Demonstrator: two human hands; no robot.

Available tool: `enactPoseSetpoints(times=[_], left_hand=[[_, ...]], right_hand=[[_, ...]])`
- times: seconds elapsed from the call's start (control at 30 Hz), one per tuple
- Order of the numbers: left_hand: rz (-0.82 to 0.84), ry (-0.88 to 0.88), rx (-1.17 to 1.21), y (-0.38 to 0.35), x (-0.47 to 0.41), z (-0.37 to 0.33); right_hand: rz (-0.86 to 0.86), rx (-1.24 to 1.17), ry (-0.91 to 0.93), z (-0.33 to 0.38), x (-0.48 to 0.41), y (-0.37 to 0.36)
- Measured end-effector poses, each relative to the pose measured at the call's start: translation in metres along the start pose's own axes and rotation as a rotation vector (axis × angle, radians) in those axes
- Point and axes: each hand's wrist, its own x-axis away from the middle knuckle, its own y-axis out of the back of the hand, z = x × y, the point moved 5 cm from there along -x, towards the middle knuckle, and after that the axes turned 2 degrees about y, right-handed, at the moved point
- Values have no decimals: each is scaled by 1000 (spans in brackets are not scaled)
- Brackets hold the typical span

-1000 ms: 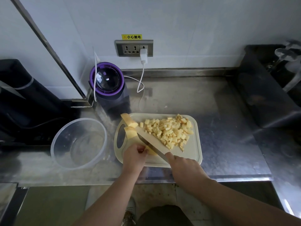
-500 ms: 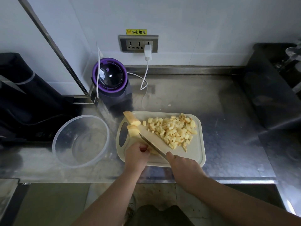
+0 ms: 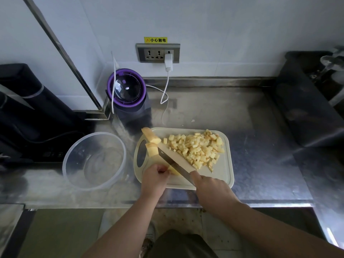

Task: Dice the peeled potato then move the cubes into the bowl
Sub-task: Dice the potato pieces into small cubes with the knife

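A cream cutting board (image 3: 222, 175) lies on the steel counter. A pile of potato cubes (image 3: 197, 148) covers its far right half. Uncut potato slabs (image 3: 151, 146) rest at its far left, one leaning over the board's edge. My left hand (image 3: 154, 178) presses down on a potato piece (image 3: 174, 171) at the board's near left. My right hand (image 3: 212, 192) grips the handle of a knife (image 3: 175, 161), whose blade runs diagonally up-left, right beside my left fingers. A clear plastic bowl (image 3: 94, 161) stands empty to the left of the board.
A purple-rimmed appliance (image 3: 128, 94) stands behind the board, with a white cable (image 3: 166, 86) running to the wall socket. A black appliance (image 3: 28, 112) sits at the left, a dark tub (image 3: 305, 101) at the right. The counter edge runs just under my wrists.
Both hands stay in the same place on the board; the knife blade has shifted only slightly against the potato piece. The camera view has drifted a little.
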Motion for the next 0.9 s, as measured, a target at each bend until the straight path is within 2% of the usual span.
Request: enactPoseSetpoints(times=[0.73,0.9], left_hand=[[2,23,29,-1,0,1],[36,-26,-30,4,1,-2]], right_hand=[[57,36,-1,9,-12,-13],[33,-9,-25,1,-11,-3]])
